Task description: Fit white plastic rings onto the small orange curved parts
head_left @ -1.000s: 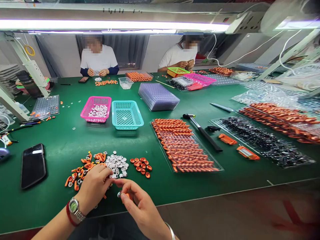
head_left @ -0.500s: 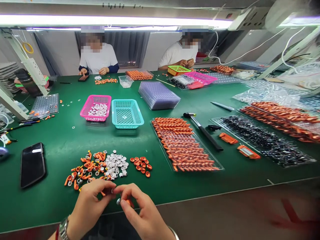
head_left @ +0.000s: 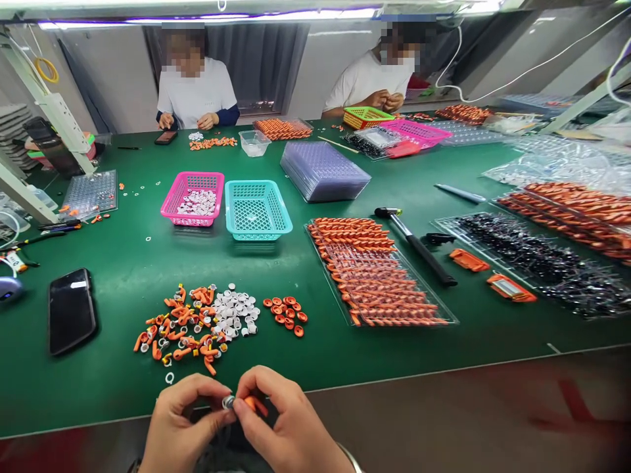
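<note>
i see a small silver-white ring piece (head_left: 228,401) pinched at the near edge of the green table (head_left: 123,276), just touching a small orange plastic part (head_left: 250,403). my left hand (head_left: 180,427) has thumb and forefinger pressed together on the ring; my right hand (head_left: 286,427) pinches the orange part, fingers curled in close. both hands meet at the middle, low in the view, over the table's near edge.

just beyond them lies a scattered heap of orange bent parts with metal rings (head_left: 180,325), with a cluster of small white caps (head_left: 236,312) touching its right side and a small group of orange round rings (head_left: 286,312) a little further right. a single white ring (head_left: 169,378) lies near my left hand. a black phone (head_left: 71,310) lies flat at the left. further off stand a pink plastic basket (head_left: 193,199) holding white pieces and a teal plastic basket (head_left: 257,209) beside it. to the right is a clear tray of orange coils (head_left: 377,272), then a black-handled hammer (head_left: 417,243). two people in white shirts sit at the far side.
</note>
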The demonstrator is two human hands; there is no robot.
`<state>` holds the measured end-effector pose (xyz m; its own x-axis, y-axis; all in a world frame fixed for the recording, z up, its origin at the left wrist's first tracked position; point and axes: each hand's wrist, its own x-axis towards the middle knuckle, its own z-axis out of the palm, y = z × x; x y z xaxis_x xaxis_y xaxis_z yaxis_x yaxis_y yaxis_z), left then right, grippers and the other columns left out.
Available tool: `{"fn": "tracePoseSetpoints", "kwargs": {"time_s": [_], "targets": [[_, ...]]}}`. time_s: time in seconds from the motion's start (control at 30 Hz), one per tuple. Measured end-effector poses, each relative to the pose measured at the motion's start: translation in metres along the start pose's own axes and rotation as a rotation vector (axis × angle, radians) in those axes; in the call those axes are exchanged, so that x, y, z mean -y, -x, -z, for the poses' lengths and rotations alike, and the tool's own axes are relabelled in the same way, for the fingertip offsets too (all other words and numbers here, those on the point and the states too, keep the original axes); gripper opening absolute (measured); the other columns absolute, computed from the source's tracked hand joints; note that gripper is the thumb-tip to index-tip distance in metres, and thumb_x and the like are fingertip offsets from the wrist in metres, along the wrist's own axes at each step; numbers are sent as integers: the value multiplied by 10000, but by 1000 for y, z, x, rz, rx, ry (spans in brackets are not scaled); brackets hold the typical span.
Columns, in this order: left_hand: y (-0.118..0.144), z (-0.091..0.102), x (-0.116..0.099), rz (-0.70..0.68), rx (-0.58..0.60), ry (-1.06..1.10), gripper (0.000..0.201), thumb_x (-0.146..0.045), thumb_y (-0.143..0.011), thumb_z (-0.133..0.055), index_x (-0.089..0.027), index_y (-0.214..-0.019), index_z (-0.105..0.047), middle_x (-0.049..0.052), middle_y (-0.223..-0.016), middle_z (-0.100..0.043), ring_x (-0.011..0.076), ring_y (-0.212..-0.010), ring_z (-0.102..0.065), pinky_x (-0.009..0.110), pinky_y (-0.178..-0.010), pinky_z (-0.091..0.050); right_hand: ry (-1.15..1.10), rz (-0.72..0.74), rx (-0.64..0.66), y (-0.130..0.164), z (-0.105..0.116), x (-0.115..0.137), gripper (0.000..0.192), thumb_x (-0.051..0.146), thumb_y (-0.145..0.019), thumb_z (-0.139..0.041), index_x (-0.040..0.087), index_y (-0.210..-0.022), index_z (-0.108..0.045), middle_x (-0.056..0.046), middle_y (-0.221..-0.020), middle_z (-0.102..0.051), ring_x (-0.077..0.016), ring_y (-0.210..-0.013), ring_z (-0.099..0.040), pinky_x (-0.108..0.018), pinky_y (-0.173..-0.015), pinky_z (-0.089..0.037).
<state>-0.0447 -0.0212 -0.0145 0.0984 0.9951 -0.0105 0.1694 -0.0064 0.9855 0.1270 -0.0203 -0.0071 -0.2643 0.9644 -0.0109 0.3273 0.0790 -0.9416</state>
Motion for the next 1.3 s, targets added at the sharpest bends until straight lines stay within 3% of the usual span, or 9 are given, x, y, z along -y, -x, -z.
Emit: {"fn": "tracePoseSetpoints", "kwargs": {"time_s": [0.77, 1.0, 1.13, 1.3], "targets": [[0, 0, -3, -169, 23, -79, 150, -115, -722, -757, -249, -789, -755, -17, -690, -741, 142, -603, -696, 176, -576, -557, 56, 28, -3, 0, -2, -2, 108, 171, -803, -552, 201, -699, -543, 8, -641, -540, -138, -569, -487, -245, -527, -364], [14, 1, 0, -113, -34, -23, 316, -150, -737, -767, -296, -1003, -679, -40, -773, -751, 153, -690, -715, 205, -675, -577, -75, -9, 47, -1, 0, 0, 57, 185, -804, -569, 197, -751, -586, 9, -663, -565, -139, -599, -519, -235, -554, -399], [18, -3, -5, -87, -91, 58, 141, -290, -776, -772, -262, -879, -679, -22, -747, -728, 151, -699, -690, 200, -661, -563, -198, -9, 95, 0, 0, 1, 54, 182, -796, -579, 190, -775, -628, -1, -695, -608, -137, -623, -548, -227, -585, -427], [19, -10, -9, -47, -138, 188, 186, -372, -751, -795, -243, -821, -681, -12, -702, -697, 144, -673, -652, 200, -647, -548, -228, 23, 61, 3, -5, -4, 74, 203, -802, -583, 179, -744, -622, -4, -671, -602, -131, -606, -542, -223, -567, -421]]}}
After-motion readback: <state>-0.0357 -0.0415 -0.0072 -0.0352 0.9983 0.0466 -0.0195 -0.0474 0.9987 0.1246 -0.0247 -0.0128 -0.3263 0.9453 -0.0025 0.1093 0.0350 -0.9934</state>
